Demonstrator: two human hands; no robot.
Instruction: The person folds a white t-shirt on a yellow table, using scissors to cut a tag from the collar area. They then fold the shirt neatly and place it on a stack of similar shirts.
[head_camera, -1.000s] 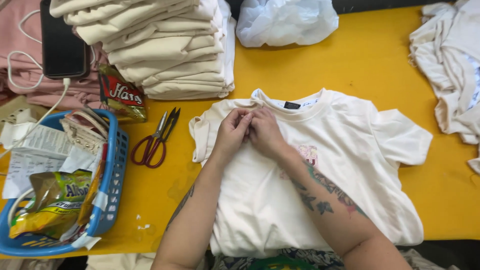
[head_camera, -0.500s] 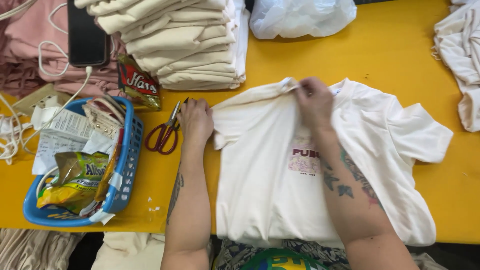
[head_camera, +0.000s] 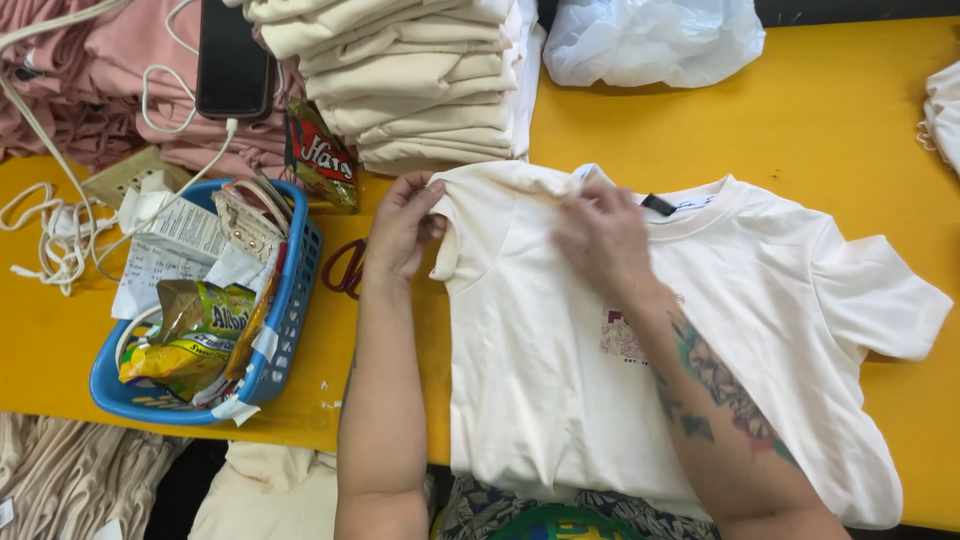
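We see a cream T-shirt (head_camera: 560, 380) lying flat across the yellow table (head_camera: 820, 130), filling the centre and right of the frame, its collar toward the top and its hem reaching the lower edge. Our left hand (head_camera: 402, 225) sits at the centre left, fingers pinched on the shirt's folded-in sleeve edge. Our right hand (head_camera: 605, 235), blurred, lies just right of it near the collar, fingers curled down onto the cloth at the shoulder; we cannot tell whether it grips the fabric or only presses it. Just beyond the hands, at the top centre, rises a stack of folded cream shirts (head_camera: 420, 80), and a white plastic bag (head_camera: 650, 35) lies to its right. A pair of red-handled scissors (head_camera: 345, 270) shows partly behind the left wrist. At the left of the frame a blue basket (head_camera: 285, 330) holds snack packets and papers, and a dark phone (head_camera: 232, 60) on a white cable rests on pink cloth (head_camera: 110, 60) in the upper left corner.
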